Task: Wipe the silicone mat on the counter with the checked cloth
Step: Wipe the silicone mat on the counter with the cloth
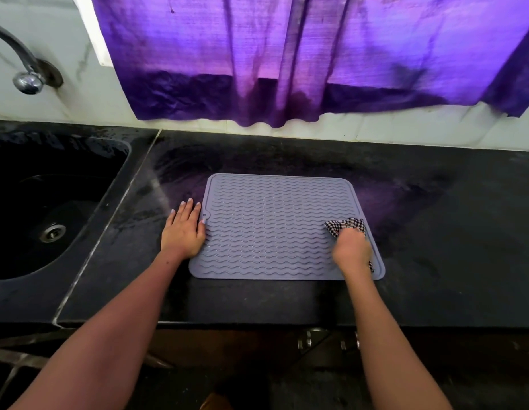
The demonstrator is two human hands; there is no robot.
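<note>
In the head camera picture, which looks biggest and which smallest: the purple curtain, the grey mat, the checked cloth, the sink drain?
1. Purple curtain, though cut off at the top edge.
2. Grey mat.
3. Checked cloth, bunched in the right hand, so partly hidden.
4. Sink drain.
Cloth and drain look close in size; that order is unsure.

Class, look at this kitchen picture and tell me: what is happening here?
A person is wiping a grey silicone mat on a dark counter. The right hand presses a bunched checked cloth onto the mat near its right edge. The left hand lies flat at the mat's left edge, seemingly steadying it. A sink sits to the left, a purple curtain behind.
</note>
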